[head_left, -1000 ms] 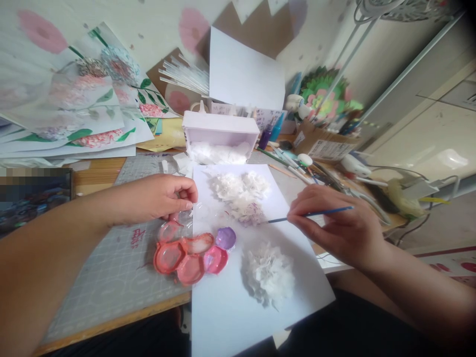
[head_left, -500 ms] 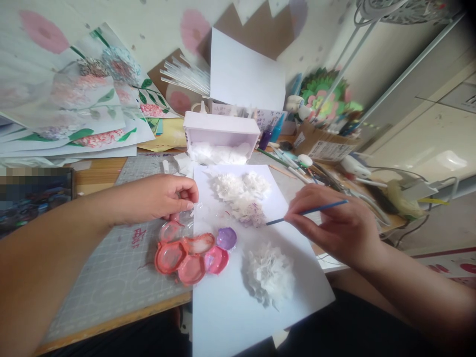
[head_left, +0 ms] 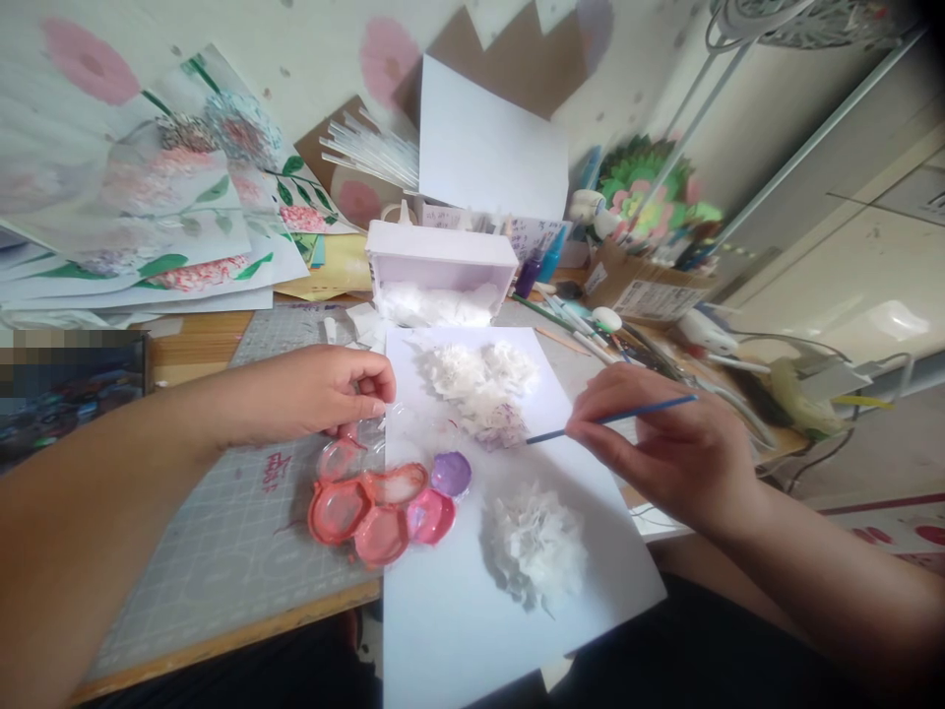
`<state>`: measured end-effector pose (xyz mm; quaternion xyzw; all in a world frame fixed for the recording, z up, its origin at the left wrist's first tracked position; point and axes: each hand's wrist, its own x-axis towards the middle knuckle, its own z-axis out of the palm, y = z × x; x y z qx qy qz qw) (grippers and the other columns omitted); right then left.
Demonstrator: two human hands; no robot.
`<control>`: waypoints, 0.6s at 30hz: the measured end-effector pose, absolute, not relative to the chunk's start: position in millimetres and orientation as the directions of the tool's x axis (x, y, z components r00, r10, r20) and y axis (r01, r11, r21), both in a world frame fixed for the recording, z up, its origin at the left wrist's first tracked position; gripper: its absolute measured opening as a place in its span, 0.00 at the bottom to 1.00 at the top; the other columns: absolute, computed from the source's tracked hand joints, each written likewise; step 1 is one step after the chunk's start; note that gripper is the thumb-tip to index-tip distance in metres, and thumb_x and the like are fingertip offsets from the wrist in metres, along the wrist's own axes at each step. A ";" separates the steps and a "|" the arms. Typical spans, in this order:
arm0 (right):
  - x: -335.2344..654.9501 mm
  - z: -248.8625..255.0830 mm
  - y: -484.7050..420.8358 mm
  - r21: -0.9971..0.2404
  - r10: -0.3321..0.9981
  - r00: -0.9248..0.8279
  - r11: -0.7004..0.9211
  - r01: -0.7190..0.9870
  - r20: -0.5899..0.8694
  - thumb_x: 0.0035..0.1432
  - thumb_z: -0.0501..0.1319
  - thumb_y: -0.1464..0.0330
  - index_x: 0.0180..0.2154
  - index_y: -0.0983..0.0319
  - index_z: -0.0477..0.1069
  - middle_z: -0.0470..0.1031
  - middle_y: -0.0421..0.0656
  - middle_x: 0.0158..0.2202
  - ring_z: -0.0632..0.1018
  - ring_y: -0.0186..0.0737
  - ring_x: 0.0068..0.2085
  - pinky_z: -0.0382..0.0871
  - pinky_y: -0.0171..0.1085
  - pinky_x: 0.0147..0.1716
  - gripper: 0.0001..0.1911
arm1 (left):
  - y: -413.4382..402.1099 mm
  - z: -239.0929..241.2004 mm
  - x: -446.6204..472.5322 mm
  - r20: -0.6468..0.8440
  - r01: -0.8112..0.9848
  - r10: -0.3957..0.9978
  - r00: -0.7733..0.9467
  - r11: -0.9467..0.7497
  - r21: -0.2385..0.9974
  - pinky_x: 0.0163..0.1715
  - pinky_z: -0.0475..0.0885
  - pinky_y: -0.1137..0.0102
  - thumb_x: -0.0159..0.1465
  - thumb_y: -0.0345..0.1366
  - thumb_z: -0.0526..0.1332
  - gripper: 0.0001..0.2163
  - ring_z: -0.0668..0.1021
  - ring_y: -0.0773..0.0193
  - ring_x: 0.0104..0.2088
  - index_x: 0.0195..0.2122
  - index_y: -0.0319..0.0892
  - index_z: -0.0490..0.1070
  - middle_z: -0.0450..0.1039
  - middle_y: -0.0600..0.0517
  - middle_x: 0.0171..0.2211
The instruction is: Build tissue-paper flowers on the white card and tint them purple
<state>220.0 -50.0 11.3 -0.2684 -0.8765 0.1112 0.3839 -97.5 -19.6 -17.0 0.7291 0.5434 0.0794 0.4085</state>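
My right hand [head_left: 657, 448] pinches a thin blue paintbrush [head_left: 627, 416], and its tip touches the lower edge of a white tissue-paper flower cluster [head_left: 479, 384] that shows purple-pink streaks there. My left hand [head_left: 317, 394] is curled with its fingertips pressed on the top rim of a clear flower-shaped paint palette [head_left: 380, 497] holding red, pink and purple paint. A second white tissue flower [head_left: 535, 542] lies lower down on the white sheet of paper [head_left: 450, 611] that carries both flowers.
A grey cutting mat [head_left: 221, 561] covers the desk's left part. Behind the sheet stands a white box of tissue [head_left: 439, 271]. Flower paintings [head_left: 155, 207] lie stacked at the back left. Pens, brushes and a cardboard box [head_left: 642, 286] crowd the right side.
The brush has tilted slightly and its tip has crept left against the stained petals. My left hand and the palette have stayed put.
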 end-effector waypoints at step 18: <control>221.0 10.9 -52.9 -0.428 0.550 -0.572 0.835 0.347 0.609 0.55 0.64 0.77 0.34 0.60 0.72 0.75 0.43 0.26 0.76 0.39 0.29 0.72 0.43 0.31 0.06 | -20.5 -17.0 -97.0 -0.324 0.726 0.858 0.399 -0.080 0.683 0.21 0.68 0.73 0.59 0.41 0.59 0.06 0.76 0.65 0.24 0.33 0.46 0.68 0.70 0.56 0.26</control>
